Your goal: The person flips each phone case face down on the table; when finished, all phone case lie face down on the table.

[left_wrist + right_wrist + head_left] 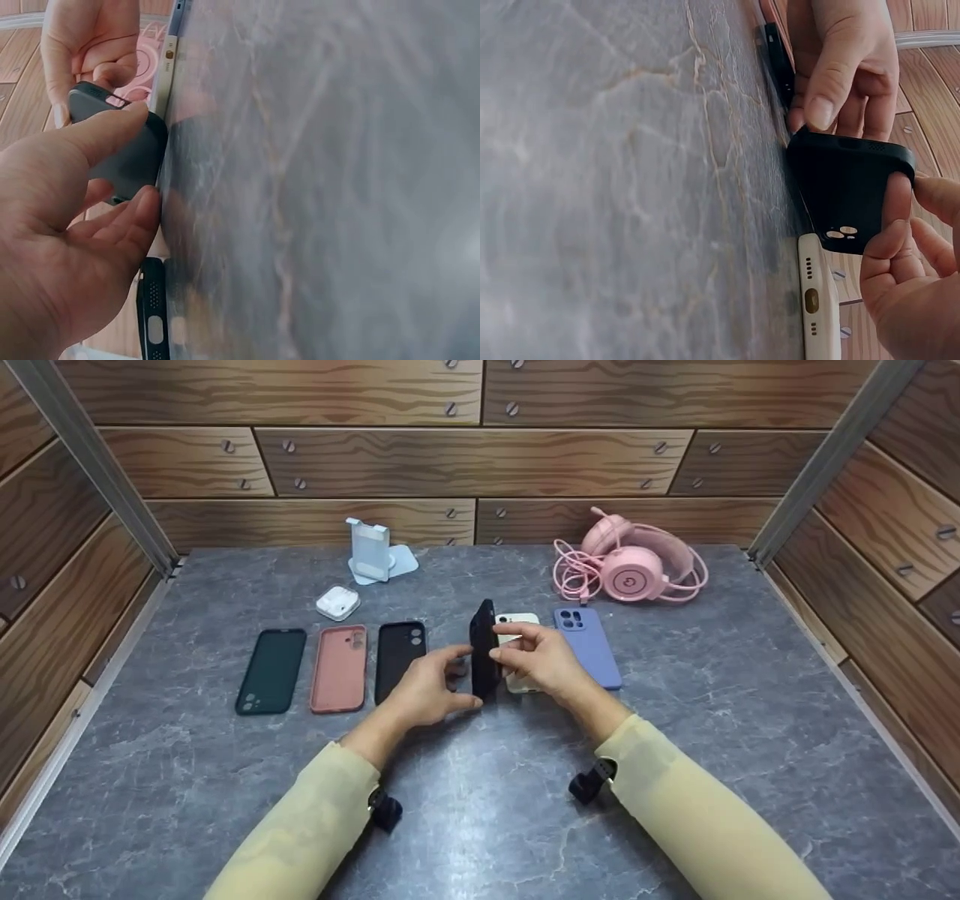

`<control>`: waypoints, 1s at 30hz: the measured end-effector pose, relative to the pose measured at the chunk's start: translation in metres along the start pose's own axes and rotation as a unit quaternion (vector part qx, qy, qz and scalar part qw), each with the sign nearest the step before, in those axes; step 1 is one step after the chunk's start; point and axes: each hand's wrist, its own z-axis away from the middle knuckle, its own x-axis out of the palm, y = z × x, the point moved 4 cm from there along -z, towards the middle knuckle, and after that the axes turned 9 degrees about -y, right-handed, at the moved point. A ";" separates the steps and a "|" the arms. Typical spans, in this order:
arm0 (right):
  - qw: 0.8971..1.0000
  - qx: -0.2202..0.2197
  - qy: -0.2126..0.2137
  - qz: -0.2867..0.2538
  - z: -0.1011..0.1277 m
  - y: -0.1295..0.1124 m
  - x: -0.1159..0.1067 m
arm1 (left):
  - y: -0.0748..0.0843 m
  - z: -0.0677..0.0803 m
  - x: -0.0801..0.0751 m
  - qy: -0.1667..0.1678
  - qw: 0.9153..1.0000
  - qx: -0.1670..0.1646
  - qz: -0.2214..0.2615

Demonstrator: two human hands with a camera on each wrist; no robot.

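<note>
A black phone case with camera cutouts stands on its long edge, tilted nearly upright, between my hands. My left hand holds it from the left, thumb at the near end and fingers along its side. From the right, my right hand pinches it between thumb and fingers; the right wrist view shows this grip on the case. Just behind my right hand lies a cream phone case, partly hidden. Another black phone case lies flat beside my left hand, which covers its near corner.
Left in the row lie a pink phone case and a dark green one; a purple-blue case lies right. Behind are a white earphone box, a pale blue stand and pink headphones with coiled cable. Wood-patterned walls surround the table.
</note>
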 end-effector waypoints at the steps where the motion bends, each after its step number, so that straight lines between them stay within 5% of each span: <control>1: 1.000 -0.008 0.001 0.006 0.000 -0.001 0.000 | 0.001 -0.001 0.000 0.002 1.000 0.001 -0.007; 13: 1.000 -0.006 0.009 0.013 -0.002 -0.003 0.003 | 0.006 -0.003 0.003 0.022 0.997 0.024 -0.073; 30: 1.000 -0.011 0.027 -0.006 -0.002 0.000 0.001 | 0.003 -0.002 -0.002 0.035 0.999 0.018 -0.013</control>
